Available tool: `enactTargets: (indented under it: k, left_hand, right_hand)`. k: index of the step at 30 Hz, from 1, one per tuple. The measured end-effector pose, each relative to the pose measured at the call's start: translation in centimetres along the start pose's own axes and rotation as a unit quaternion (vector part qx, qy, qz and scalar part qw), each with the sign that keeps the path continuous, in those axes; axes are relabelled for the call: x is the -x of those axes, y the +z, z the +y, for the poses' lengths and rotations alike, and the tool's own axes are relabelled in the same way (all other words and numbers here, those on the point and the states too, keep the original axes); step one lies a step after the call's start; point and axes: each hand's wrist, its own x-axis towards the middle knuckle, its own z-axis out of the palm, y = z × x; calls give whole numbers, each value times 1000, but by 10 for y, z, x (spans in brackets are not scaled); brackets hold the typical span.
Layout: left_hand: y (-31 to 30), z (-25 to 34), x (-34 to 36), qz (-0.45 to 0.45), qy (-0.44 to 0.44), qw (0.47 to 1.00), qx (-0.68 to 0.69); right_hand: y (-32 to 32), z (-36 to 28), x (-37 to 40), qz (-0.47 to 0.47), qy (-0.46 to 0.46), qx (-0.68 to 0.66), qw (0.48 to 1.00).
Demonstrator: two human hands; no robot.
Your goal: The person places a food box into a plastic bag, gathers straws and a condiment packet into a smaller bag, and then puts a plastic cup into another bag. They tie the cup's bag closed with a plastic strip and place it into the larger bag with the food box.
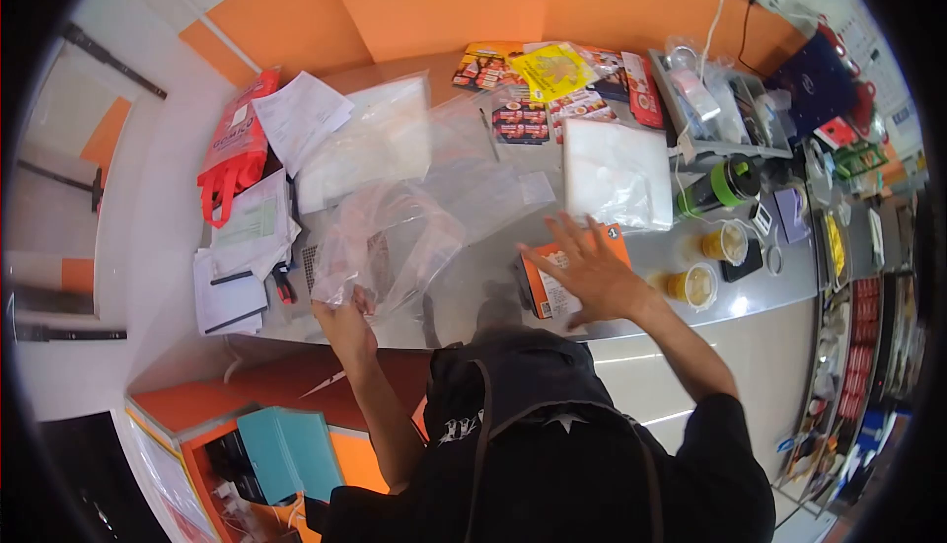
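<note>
Near the front edge of the table, my left hand (pixel 345 331) pinches the edge of a clear plastic bag (pixel 419 213), whose crumpled film spreads away to the right and back. My right hand (pixel 597 272), fingers spread, lies over an orange box (pixel 542 289) with a white printed label, hiding much of it. Just behind that hand is a flat stack of whitish plastic sheets or bags (pixel 619 173). Another flat stack of translucent plastic (pixel 370 144) lies beyond the held bag.
Printed menus (pixel 523 119) and a yellow bag (pixel 552 72) lie at the back. Two yellow drinks (pixel 693 287), a bottle (pixel 712 190) and a grey tray (pixel 681 114) stand right. Papers (pixel 252 222) and a red bag (pixel 242 139) sit left.
</note>
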Motion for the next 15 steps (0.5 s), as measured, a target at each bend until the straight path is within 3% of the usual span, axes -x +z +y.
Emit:
enactTargets:
  k: [1, 4, 7, 8, 11, 15]
  left_hand:
    - [1, 0, 0, -11, 15, 1000, -10]
    - [18, 1, 8, -26, 82, 994, -60]
    - [27, 5, 16, -19, 200, 965, -169]
    - [20, 1, 12, -34, 235, 946, -222]
    - [13, 6, 15, -51, 296, 886, -353]
    - [18, 10, 22, -56, 366, 842, -392]
  right_hand:
    - [16, 15, 5, -12, 8, 82, 997]
    - [36, 45, 5, -28, -15, 121, 992]
    - [28, 64, -4, 1, 0, 49, 999]
    - [19, 70, -7, 59, -1, 48, 997]
    - [1, 106, -35, 170, 62, 42, 983]
    - [-5, 148, -87, 159, 161, 114, 967]
